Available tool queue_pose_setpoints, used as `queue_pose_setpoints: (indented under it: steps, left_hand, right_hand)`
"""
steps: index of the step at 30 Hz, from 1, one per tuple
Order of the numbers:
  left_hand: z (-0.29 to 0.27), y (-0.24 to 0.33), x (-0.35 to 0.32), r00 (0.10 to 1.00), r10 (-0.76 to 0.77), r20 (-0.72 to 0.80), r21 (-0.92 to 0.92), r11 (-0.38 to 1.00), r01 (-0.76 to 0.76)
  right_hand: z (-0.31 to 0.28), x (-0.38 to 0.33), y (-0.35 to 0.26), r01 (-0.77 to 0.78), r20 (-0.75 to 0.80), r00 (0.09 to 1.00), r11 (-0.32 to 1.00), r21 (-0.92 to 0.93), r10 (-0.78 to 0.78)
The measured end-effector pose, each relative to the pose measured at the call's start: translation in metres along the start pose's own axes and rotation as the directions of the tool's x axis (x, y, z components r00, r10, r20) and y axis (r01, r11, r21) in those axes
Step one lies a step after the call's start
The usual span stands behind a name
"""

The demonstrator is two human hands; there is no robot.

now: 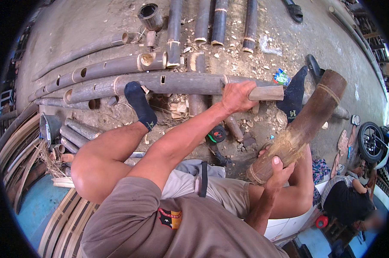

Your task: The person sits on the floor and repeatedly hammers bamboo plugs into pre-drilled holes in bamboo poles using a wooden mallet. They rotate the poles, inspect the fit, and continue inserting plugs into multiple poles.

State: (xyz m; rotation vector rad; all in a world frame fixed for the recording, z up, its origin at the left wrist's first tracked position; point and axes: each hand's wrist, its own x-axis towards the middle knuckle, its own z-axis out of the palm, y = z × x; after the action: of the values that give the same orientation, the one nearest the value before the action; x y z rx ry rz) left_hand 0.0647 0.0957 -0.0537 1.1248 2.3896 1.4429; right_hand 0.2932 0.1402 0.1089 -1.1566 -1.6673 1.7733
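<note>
A short pale wooden piece (266, 93), shaped like a tool handle, sticks out of my left hand (238, 96), which is closed round it above a long bamboo pole (183, 83). Whatever lies at the other end of the piece is hidden by the fist. The pole stretches across the ground and has a small rectangular slot cut in it. My right hand (279, 170) grips the lower part of a thick brown bamboo section (317, 103), tilted up to the right, its side frayed and worn. My socked left foot (137, 99) rests against the pole.
More bamboo poles (220, 21) lie ahead, and a notched one (104, 69) at left. Wood chips (229, 56) litter the ground. A tape measure (216, 134) is between my legs. Split bamboo strips (59, 219) lie lower left. Another person (347, 198) sits at right near a motorbike wheel (370, 140).
</note>
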Motion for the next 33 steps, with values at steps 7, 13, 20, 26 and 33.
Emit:
queue_pose_setpoints:
  steps: [7,13,20,26,33]
  left_hand:
    - [-0.005,-0.009,0.004,1.0,-0.015,-0.001,0.023,1.0,0.015]
    - [-0.01,-0.009,0.006,0.999,-0.005,0.032,0.013,1.0,0.004]
    - [-0.006,-0.008,0.009,1.0,0.005,0.005,-0.016,1.0,-0.005]
    - [-0.007,-0.009,0.01,1.0,-0.004,0.029,-0.003,1.0,0.004]
    - [-0.006,-0.009,0.008,1.0,-0.004,0.018,-0.002,1.0,0.004]
  right_hand:
    - [0.002,0.004,0.011,-0.044,0.018,0.999,0.999,-0.014,0.044]
    - [0.005,0.007,0.016,-0.014,0.045,0.999,1.0,-0.012,0.014]
    - [0.007,0.008,0.009,-0.003,0.027,1.0,0.999,-0.032,0.004]
    - [0.001,0.013,0.01,0.027,-0.005,1.0,0.999,-0.041,-0.027]
    - [-0.001,0.016,0.01,0.027,0.018,0.999,0.999,-0.046,-0.026]
